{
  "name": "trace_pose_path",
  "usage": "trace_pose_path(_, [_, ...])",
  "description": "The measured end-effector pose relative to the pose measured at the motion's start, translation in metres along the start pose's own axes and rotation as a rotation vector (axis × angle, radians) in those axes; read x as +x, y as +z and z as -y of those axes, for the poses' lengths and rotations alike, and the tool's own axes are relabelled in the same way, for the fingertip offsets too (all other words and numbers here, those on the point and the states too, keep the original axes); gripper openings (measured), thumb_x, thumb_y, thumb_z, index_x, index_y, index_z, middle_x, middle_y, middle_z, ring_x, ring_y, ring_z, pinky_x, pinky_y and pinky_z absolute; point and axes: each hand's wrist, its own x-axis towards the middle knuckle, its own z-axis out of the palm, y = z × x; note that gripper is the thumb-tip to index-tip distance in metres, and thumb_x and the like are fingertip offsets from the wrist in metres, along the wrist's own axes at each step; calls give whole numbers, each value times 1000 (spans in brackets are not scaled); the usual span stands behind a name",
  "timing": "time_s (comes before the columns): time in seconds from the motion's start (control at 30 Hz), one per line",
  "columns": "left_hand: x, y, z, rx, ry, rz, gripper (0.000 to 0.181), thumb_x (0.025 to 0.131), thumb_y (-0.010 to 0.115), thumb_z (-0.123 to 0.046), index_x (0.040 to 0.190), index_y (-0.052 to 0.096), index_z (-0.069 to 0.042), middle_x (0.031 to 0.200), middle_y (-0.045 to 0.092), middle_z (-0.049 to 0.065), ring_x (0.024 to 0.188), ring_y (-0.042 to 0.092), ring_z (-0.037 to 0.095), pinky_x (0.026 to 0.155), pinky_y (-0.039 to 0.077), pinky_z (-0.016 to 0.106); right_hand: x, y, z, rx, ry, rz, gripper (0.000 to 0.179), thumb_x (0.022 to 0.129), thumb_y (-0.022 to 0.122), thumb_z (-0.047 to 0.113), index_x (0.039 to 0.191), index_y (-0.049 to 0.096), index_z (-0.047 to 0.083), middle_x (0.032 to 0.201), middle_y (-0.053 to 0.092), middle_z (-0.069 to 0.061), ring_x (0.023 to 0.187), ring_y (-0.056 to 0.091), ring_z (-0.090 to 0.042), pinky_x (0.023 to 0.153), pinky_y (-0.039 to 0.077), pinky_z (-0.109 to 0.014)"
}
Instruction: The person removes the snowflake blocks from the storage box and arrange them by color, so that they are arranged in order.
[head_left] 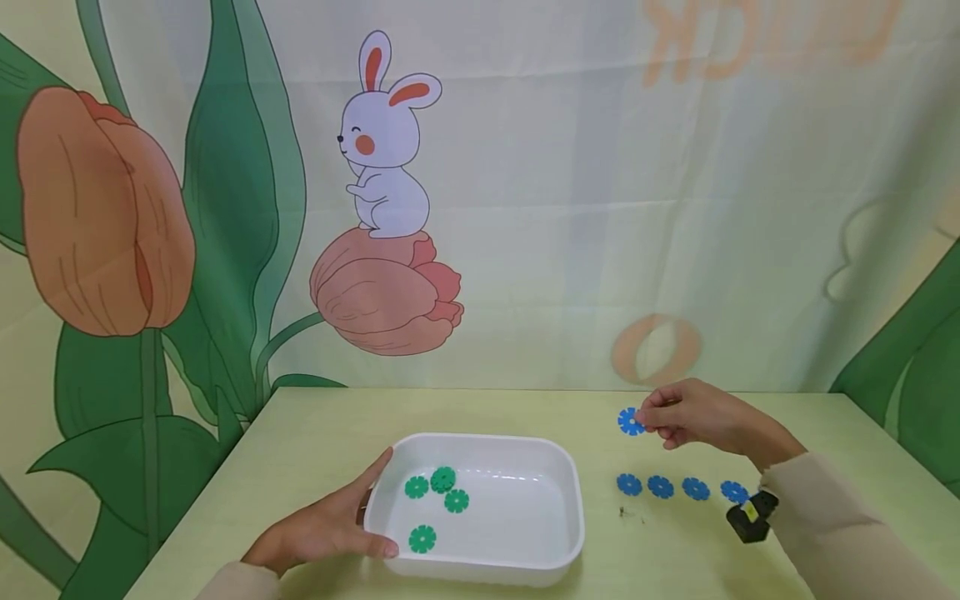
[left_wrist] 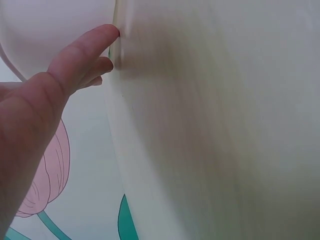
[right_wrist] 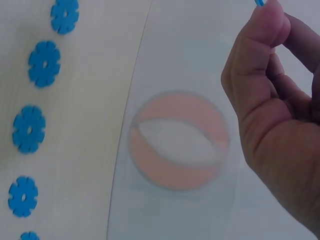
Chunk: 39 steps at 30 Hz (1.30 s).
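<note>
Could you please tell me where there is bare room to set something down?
The tabletop is bare between the white tray and the printed backdrop. Inside, the tray's right half is free. Crowded: the tray's left end, with green notched discs and the left hand, and the table right of it, with a row of blue notched discs and the right hand.

The person wears long sleeves of plain, pale beige cloth. The right sleeve (head_left: 847,517) shows soft folds and ends near the wrist; of the left sleeve (head_left: 238,582) only a small part is visible. Beside the right cuff sits a small black device (head_left: 750,521), angular in its shape. The left hand (head_left: 326,527) and the right hand (head_left: 697,418) are bare.
</note>
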Motion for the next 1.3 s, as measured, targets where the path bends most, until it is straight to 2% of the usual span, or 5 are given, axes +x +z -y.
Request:
trace_pose_path(0.33, [-2,-1,0,-6,17,6,122,81,85,-27,160,-7,-13,157,24,24,129,40,34,111,29,55,-16,-19,-23,-20,69,-71,32,100,63,25,109,61,-5,85,57,-6,77,55,-17,74,56,-29])
trace_pose_path(0.53, [-1,-1,2,-24,22,13,121,82,85,-26,160,-7,-14,157,23,24,129,40,33,110,30,52,-25,-31,-40,27,56,-56,32,102,60,26,107,59,-5,84,55,-5,75,56,-15,75,56,-29])
trace_pose_path(0.7, [0,-1,2,-31,0,6,120,83,84,-25,161,-7,-15,158,21,24,130,39,34,111,29,55,-34,-41,-57,77,61,-55,30,103,57,25,108,58,-5,87,55,-4,76,55,-13,75,56,-28])
trace_pose_path(1.07, [-2,1,4,-41,-60,-11,116,85,82,-25,161,-6,-15,159,21,23,129,39,36,112,27,60,-56,-62,-102,105,209,-161,31,105,53,22,114,56,-8,90,58,-3,76,57,-12,74,56,-27])
trace_pose_path(1.3, [0,1,2,-32,-38,3,116,85,81,-27,161,-6,-14,157,24,23,127,42,35,111,30,58,-68,-75,-137,134,318,-265,26,107,48,16,110,58,-8,89,57,-4,79,56,-15,73,54,-28])
